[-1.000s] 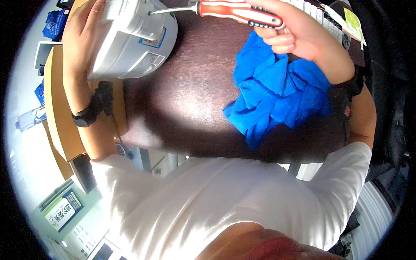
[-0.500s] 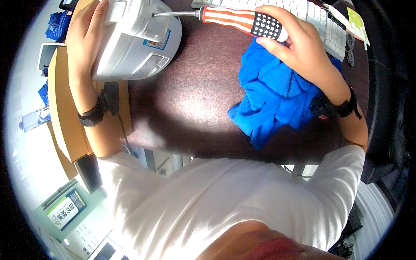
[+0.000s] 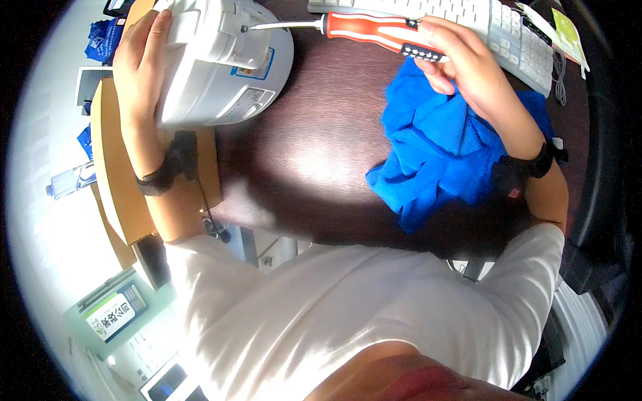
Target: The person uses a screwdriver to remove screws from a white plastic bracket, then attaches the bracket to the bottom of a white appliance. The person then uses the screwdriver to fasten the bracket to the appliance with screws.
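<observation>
We see a crumpled bright blue cloth (image 3: 441,154) lying on the dark brown wooden desk (image 3: 314,160), and behind it a white computer keyboard (image 3: 495,27) along the far edge. A yellow-green slip of paper (image 3: 568,30) lies just beside the keyboard. To our left a light wooden side table (image 3: 114,194) adjoins the desk, and a clear plastic bottle (image 3: 70,180) lies on the floor

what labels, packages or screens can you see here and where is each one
Sticker: on the white appliance under the left hand, rectangular, blue-edged with yellow.
Box: floor, lower left, green and white.
Screen: bottom left edge, dark, white frame.
Card: top right by the keyboard, yellow-green.
</observation>
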Motion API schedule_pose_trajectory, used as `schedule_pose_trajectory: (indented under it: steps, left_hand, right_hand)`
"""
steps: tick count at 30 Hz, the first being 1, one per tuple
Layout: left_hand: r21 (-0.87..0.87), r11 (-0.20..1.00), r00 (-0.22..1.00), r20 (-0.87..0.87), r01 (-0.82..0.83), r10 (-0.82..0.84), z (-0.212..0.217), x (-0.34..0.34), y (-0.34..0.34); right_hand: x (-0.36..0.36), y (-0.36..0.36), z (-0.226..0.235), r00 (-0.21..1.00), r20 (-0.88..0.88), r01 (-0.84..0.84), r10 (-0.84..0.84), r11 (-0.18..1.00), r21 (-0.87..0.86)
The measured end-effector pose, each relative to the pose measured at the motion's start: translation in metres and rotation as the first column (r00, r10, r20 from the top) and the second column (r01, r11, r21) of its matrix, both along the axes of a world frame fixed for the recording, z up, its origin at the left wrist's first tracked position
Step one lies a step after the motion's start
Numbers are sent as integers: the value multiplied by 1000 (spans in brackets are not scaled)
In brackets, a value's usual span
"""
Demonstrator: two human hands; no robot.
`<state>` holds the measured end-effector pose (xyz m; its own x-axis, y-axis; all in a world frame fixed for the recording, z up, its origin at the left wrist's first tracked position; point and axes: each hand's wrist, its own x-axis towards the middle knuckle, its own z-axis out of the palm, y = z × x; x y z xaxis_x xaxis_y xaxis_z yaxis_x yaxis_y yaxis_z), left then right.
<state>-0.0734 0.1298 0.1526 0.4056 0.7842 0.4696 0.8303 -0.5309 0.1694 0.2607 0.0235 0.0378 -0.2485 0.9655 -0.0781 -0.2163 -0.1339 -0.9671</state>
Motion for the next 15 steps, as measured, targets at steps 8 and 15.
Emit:
schedule_pose_trajectory:
  steps: [8, 15]
  left_hand:
    - [-57, 997, 998, 25, 51, -49, 3, -1, -4]
    - [-144, 979, 990, 37, 141, -137, 6, -3, -8]
  right_hand:
    - [12, -11, -5, 996, -87, 6, -9, 999, -35]
    - [22, -38, -11, 990, -141, -44, 26, 990, -131]
